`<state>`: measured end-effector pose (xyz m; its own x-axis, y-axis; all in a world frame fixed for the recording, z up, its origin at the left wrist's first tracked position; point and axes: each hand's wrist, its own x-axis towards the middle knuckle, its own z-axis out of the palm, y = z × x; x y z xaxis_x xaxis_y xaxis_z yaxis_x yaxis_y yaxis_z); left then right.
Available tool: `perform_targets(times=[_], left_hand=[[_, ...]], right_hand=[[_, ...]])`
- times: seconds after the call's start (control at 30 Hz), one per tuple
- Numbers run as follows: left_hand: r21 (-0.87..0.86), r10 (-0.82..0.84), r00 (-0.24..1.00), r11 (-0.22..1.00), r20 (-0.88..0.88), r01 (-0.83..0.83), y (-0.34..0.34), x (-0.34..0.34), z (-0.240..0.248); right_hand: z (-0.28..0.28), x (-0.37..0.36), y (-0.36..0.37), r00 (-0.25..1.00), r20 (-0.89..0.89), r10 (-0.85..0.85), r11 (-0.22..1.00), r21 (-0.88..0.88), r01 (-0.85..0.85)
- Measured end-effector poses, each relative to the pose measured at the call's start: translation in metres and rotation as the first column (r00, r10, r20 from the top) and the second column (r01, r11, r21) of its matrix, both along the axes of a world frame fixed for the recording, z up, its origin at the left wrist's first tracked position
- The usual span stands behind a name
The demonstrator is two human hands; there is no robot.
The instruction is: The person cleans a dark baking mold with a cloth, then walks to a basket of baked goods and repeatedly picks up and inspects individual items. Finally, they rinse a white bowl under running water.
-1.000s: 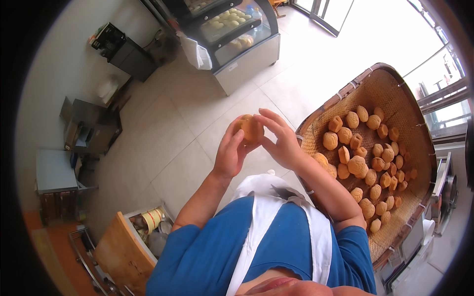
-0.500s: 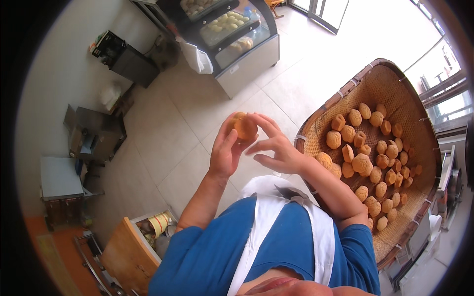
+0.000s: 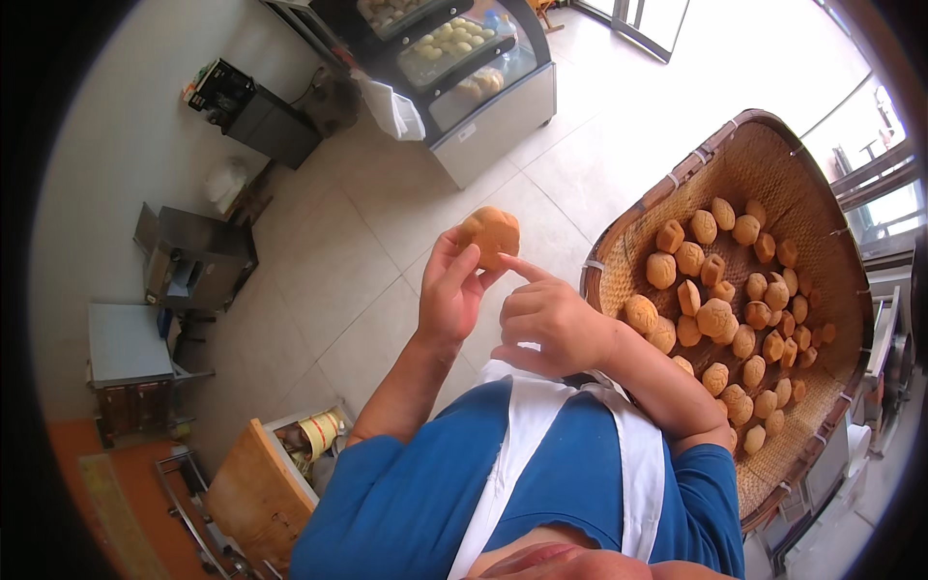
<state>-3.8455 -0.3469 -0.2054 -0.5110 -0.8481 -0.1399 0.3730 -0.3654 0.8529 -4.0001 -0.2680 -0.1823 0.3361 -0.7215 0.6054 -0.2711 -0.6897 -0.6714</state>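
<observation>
My left hand holds up a golden-brown molded pastry, pinched between thumb and fingers in front of my chest. Its broad, flat side faces to the right. My right hand has the index finger stretched out, its tip at the lower edge of the pastry. The other right fingers are curled, with the thumb apart from them and nothing visible in the hand. To my right, a large woven basket contains many similar pastries, some round with a pressed pattern, others angular.
Ahead stands a glass-fronted display case with trays of pale round items. A dark cabinet and an open box-like appliance are at the left. An open wooden drawer lies at the lower left, beside my left arm. The floor is tiled.
The pastry has been turned and raised slightly, so its flat side now shows. My right hand has drawn back a little, its spread fingers curling while the index finger points.
</observation>
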Motion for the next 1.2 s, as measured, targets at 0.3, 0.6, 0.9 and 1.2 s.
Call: perform_targets(times=[0.3,0.6,0.9,1.2], left_hand=[[0.079,0.024,0.999,0.997,-0.047,-0.020,0.004,-0.010,-0.007],[0.024,0.004,1.000,1.000,-0.027,-0.003,0.006,-0.019,-0.010],[0.000,0.019,1.000,1.000,-0.021,-0.019,0.005,-0.024,-0.007],[-0.008,0.011,1.000,1.000,-0.025,-0.011,0.006,-0.027,-0.010]], right_hand=[[-0.007,-0.004,-0.009,1.000,-0.014,-0.004,0.999,0.047,0.005],[-0.014,-0.006,-0.012,0.997,-0.077,-0.026,0.999,0.026,0.028],[-0.013,-0.014,-0.010,0.991,-0.116,-0.071,0.997,-0.004,0.071],[-0.013,-0.016,-0.009,0.991,-0.076,-0.108,0.994,-0.008,0.108]])
